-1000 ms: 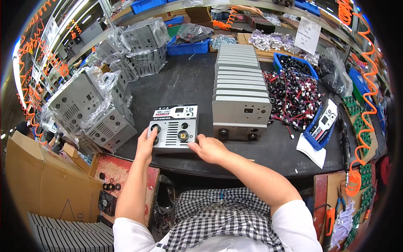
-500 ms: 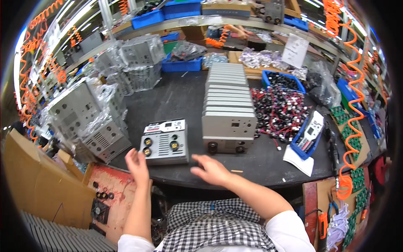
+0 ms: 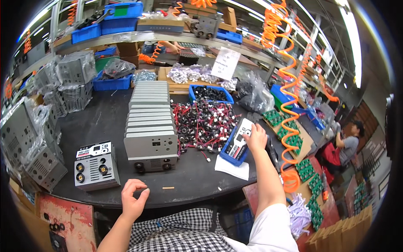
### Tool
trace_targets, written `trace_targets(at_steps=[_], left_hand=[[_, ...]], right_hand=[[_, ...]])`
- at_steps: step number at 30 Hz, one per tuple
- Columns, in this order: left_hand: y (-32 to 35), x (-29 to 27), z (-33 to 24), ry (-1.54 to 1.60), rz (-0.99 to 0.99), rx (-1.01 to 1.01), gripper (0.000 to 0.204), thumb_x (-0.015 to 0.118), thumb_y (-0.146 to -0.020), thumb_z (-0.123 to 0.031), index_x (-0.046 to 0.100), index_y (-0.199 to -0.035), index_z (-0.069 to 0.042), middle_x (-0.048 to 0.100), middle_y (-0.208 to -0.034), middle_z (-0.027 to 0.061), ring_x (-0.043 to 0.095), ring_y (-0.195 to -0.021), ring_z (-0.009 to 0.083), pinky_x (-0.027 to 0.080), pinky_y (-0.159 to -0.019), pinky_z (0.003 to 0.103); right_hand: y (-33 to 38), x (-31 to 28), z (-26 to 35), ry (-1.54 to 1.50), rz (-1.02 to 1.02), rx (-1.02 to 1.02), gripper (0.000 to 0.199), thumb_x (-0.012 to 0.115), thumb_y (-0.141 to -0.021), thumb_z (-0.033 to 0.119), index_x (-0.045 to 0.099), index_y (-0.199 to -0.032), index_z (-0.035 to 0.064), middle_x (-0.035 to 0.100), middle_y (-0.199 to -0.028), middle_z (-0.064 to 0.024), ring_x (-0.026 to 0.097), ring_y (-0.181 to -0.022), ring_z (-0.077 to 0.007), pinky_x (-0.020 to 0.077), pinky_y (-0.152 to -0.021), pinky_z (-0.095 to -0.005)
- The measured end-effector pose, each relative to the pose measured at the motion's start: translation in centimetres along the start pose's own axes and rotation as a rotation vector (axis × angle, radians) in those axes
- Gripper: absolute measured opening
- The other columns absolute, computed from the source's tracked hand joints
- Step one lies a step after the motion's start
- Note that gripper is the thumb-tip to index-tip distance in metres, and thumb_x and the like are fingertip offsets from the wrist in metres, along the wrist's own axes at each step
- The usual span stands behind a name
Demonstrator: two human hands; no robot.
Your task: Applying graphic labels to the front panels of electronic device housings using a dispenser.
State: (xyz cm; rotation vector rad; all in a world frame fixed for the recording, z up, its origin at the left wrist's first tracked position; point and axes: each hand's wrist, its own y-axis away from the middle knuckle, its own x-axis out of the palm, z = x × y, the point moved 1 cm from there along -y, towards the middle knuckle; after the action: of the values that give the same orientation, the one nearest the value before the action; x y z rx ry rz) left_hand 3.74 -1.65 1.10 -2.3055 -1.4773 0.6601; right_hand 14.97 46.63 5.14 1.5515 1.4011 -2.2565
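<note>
My right hand rests at the right edge of a white, black and red panel label, thumb and fingers apart. The label lies in a blue tray on the right of the bench. My left hand hovers by the bench's front edge with curled fingers, thumb apart and nothing in it. Beyond it to the left lies a stack of grey metal panels; the top one bears a similar label and brass-centred sockets. A row of grey metal panels stands on edge in the middle.
Black and red wired connectors lie heaped behind the tray, near a blue bin. White paper sits under the tray. Plastic-wrapped panels crowd the left. An orange coiled hose hangs at right beside green circuit boards. A person is farther right.
My view has turned to the right. My right hand has moved from beside the labelled panel stack to the label in the blue tray. My left hand has drawn back from the stack.
</note>
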Motion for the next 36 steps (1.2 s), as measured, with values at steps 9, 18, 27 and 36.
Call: trace_targets(at_steps=[9,18,27,36], left_hand=[[-0.3,1.2,0.1,0.041,0.0,-0.109,0.006,0.067,-0.076,-0.003,0.063,-0.08,-0.001,0.059,-0.084,0.0079,0.061,-0.075,0.0163,0.051,-0.07,0.028],[-1.8,1.3,-5.7,0.051,0.136,0.166,0.008,0.068,-0.077,-0.004,0.065,-0.084,-0.003,0.064,-0.085,0.0089,0.062,-0.083,0.0211,0.049,-0.075,0.031],[1.3,3.6,-8.9,-0.031,0.252,0.47,0.045,0.069,-0.079,-0.02,0.056,-0.12,-0.005,0.047,-0.132,0.0187,0.049,-0.118,0.0348,0.042,-0.097,0.04],[2.3,2.0,-8.8,0.194,0.322,0.373,0.069,0.07,-0.079,-0.031,0.044,-0.134,0.0,0.038,-0.141,0.0233,0.037,-0.132,0.0343,0.032,-0.106,0.04]], right_hand=[[1.1,-2.3,0.7,-0.121,-0.198,-0.257,0.028,0.075,-0.066,0.018,0.063,-0.089,0.0086,0.061,-0.099,-0.0063,0.054,-0.098,-0.0283,0.0407,-0.083,-0.0411],[13.1,-11.5,8.0,-0.868,-0.412,-0.04,0.011,0.056,-0.085,0.002,0.049,-0.077,0.0019,0.052,-0.063,-0.0106,0.057,-0.052,-0.0212,0.0426,-0.047,-0.034],[19.5,-13.9,17.7,-1.538,0.285,-0.263,0.022,0.043,-0.094,0.008,0.043,-0.111,-0.0058,0.053,-0.101,-0.0183,0.057,-0.086,-0.024,0.0497,-0.077,-0.0353],[20.7,-16.0,23.3,-1.772,0.288,-0.25,0.033,0.062,-0.076,-0.006,0.05,-0.107,-0.0066,0.062,-0.093,-0.0147,0.063,-0.076,-0.0162,0.0532,-0.067,-0.0301]])
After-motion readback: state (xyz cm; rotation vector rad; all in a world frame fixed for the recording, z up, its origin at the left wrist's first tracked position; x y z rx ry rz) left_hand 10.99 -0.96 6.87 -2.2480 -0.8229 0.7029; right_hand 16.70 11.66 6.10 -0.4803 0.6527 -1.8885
